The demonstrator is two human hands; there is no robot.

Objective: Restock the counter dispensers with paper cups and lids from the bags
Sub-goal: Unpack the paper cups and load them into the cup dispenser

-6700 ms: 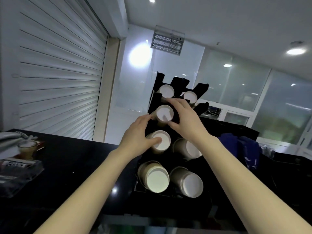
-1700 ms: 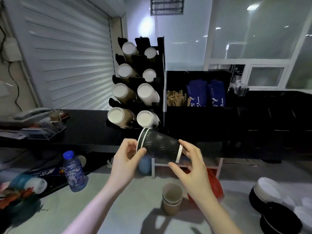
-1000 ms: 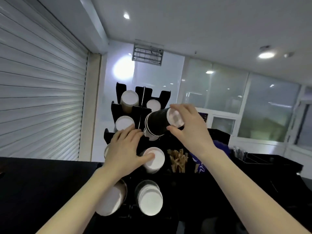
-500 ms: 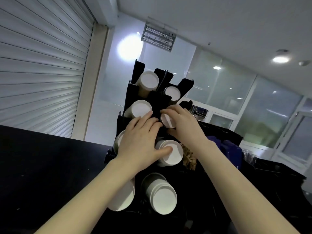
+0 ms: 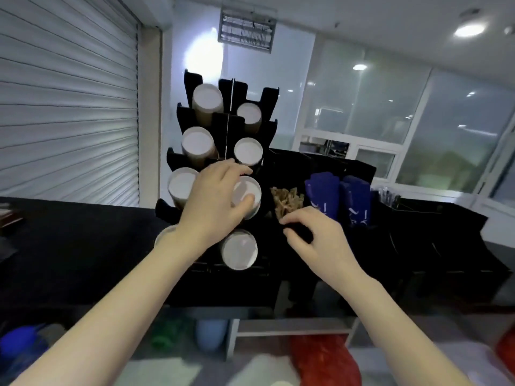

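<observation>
A black tiered cup dispenser stands on the dark counter, its slots filled with stacks of paper cups lying on their sides, white bottoms facing me. My left hand lies against the cup stack in the third row, right column: fingers over its top, thumb across its white base. My right hand hovers lower right of the rack at the front edge of the black organiser, fingers curled down, with nothing in it. The cup stack in the bottom right slot is uncovered.
Wooden stirrers and blue packets stand in the organiser to the right of the rack. Below the counter are a red bag and a pale blue cup. A roller shutter closes the left side.
The black ribbed cup that my right hand pushed into the rack is out of that hand. The right hand has dropped down and to the right. My left hand stays on the third-row stack.
</observation>
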